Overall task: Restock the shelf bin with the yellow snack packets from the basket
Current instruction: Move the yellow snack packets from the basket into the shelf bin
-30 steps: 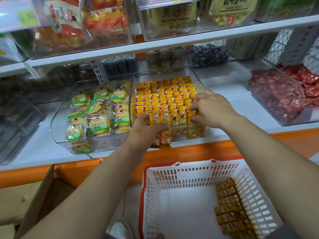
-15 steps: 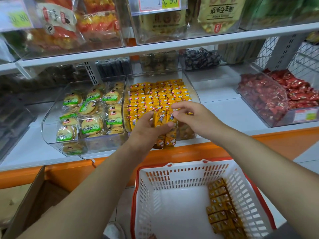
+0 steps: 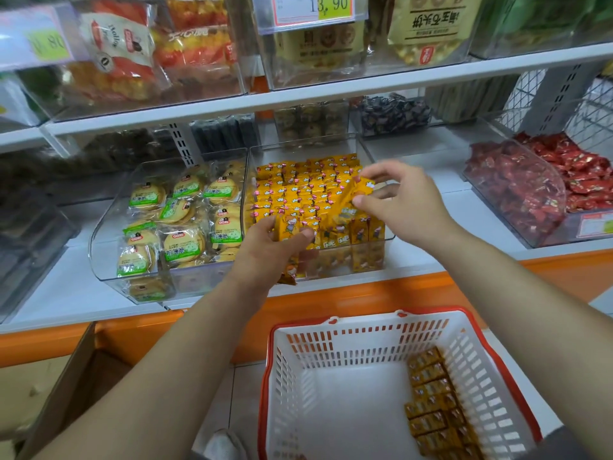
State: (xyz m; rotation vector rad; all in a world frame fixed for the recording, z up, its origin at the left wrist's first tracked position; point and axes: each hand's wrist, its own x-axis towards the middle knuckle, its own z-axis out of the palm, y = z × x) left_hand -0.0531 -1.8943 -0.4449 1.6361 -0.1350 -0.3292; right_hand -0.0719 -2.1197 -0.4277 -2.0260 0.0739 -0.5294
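Our left hand grips yellow packets at the packed clear bin's front, our right hand pinches another over its rows, and more lie in the white basket.

Two hands, the left hand and right hand, are near the centre. One basket sits at 5 o'clock, one cardboard box at 8 o'clock. Three price tags show, at 10, 12 and 3 o'clock. The yellow packets are too many to count.
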